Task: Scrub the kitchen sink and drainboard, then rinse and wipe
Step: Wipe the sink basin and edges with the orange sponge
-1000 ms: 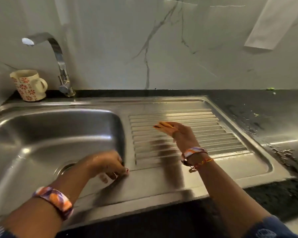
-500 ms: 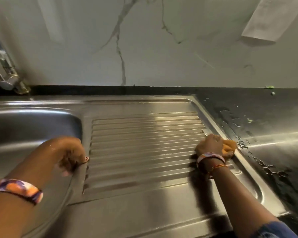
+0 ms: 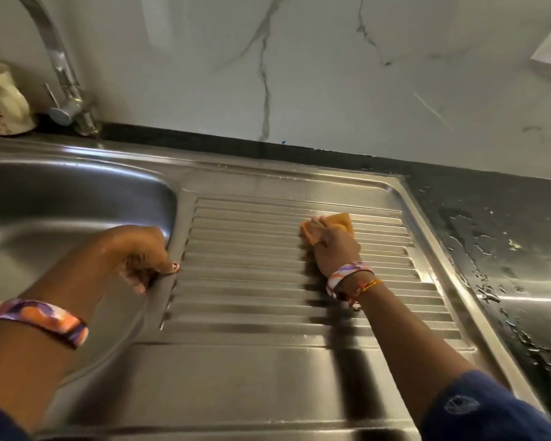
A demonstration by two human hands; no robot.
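A steel sink basin (image 3: 61, 198) lies at the left, and its ribbed drainboard (image 3: 252, 281) fills the middle. My right hand (image 3: 334, 249) grips an orange sponge (image 3: 341, 221) and presses it on the far ribs of the drainboard. My left hand (image 3: 143, 256) holds the rim between basin and drainboard, fingers curled over the edge into the basin, thumb on top. Both wrists wear patterned bands.
A chrome tap (image 3: 61, 68) stands behind the basin with a floral mug (image 3: 0, 100) to its left. Right of the drainboard the black counter (image 3: 506, 237) is wet with droplets. A marble wall runs along the back.
My right hand with the sponge has swept from the drainboard's right edge back toward its middle, farther up the ribs. My left hand stays on the basin rim. The camera has shifted left.
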